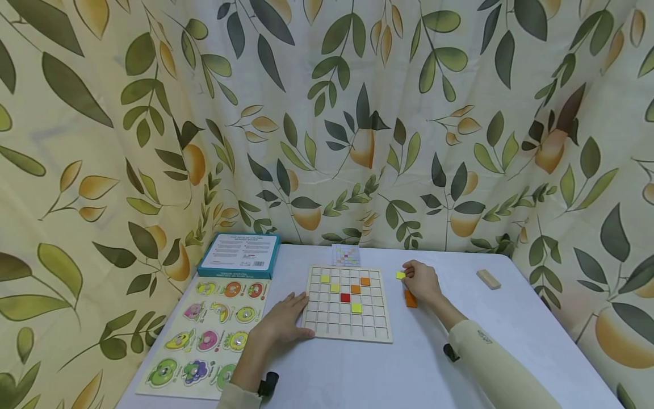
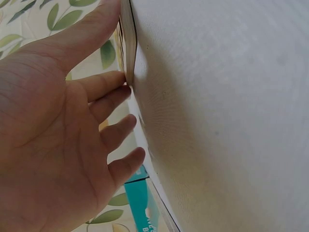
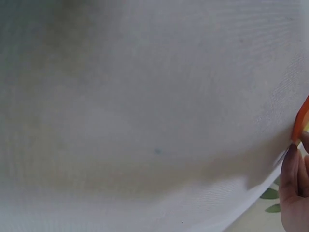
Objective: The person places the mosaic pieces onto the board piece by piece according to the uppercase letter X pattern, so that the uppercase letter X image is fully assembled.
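Note:
A square wooden grid board [image 1: 327, 324] lies on the white table, with several yellow and orange tiles and one red tile [image 1: 345, 297] in its cells. My left hand [image 1: 283, 321] rests at its left edge, fingers extended and thumb at the near-left corner; the left wrist view shows the fingertips against the board's side. To the right of the board, my right hand [image 1: 423, 282] pinches a yellow tile [image 1: 401, 275] at its fingertips. Orange tiles [image 1: 410, 299] lie just below that hand. In the right wrist view, only part of the hand and an orange edge [image 3: 299, 121] show.
A small patterned card [image 1: 346, 255] lies behind the board. On the left are a fruit puzzle board [image 1: 199, 338] and a teal-edged box [image 1: 237, 254]. A small wooden block [image 1: 488, 279] is at the far right. A leaf-print curtain [image 1: 327, 142] surrounds the table.

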Demonstrator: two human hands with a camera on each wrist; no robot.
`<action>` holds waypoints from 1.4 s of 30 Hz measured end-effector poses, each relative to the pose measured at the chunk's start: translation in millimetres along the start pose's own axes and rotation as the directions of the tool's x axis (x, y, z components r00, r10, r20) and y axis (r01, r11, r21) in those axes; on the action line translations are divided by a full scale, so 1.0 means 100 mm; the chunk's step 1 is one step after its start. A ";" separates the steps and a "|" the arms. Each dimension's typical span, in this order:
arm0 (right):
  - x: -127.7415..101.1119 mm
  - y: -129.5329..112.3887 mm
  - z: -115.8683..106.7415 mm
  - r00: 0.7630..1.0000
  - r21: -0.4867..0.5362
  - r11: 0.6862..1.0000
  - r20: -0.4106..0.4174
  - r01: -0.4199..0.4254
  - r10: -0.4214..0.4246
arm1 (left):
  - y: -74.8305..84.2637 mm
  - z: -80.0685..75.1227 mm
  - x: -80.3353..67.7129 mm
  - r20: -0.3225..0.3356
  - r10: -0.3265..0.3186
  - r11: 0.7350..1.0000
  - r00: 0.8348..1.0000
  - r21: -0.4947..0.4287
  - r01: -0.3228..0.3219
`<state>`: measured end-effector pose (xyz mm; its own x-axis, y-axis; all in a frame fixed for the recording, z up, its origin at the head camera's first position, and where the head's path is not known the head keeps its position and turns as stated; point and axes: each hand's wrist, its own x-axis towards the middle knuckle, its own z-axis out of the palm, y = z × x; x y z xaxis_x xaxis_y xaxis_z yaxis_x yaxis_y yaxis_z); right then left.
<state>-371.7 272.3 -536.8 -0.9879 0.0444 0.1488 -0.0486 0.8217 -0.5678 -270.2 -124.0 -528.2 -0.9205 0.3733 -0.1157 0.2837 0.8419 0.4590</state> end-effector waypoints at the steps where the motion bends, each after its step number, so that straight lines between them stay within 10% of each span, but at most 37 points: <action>1: 0.00 0.00 0.00 1.000 0.003 1.000 0.001 -0.009 0.009 | 0.00 0.00 0.00 0.000 0.001 1.000 1.000 0.001 -0.001; 18: -0.13 -0.01 -0.09 0.999 0.079 0.997 -0.029 0.018 -0.015 | 0.02 0.01 -0.01 -0.005 0.000 1.000 1.000 -0.001 0.000; 42: -0.62 -0.55 -0.11 0.967 0.184 0.950 -0.012 0.253 -0.255 | 0.04 -0.02 -0.04 -0.003 -0.010 1.000 1.000 -0.014 0.010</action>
<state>-305.9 230.8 -506.4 -0.9410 -0.1596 0.2985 -0.3229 0.6875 -0.6504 -265.6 -123.2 -524.1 -0.9242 0.3634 -0.1176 0.2705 0.8401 0.4702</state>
